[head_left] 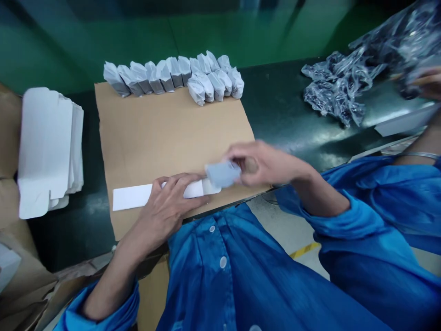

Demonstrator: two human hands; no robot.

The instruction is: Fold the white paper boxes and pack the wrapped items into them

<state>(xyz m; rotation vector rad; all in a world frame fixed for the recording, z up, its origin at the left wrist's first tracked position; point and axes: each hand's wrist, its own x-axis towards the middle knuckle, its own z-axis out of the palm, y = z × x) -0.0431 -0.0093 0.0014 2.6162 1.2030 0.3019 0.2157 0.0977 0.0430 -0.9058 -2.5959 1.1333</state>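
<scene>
A long, slim white carton (pixel 132 197) lies on the brown cardboard sheet (pixel 165 133) near the table's front edge. My left hand (pixel 172 197) is closed over it, thumb on the near side and fingers on the far side. At the carton's right end a pale flap (pixel 211 186) sticks out. My right hand (pixel 265 164) pinches a small pale packet (pixel 223 174), smeared by motion, right by that end. Whether the packet touches the carton I cannot tell. Along the sheet's far edge stand several white-wrapped packets (pixel 174 73), bunched two deep on the right.
Flat white cartons (pixel 46 147) are stacked on the dark green table (pixel 275 110) at left, beside brown cardboard boxes (pixel 8 193). Clear plastic bags (pixel 339 82) lie in a heap at right. Another person's hand (pixel 430 82) and blue sleeve (pixel 379 184) are at the right edge.
</scene>
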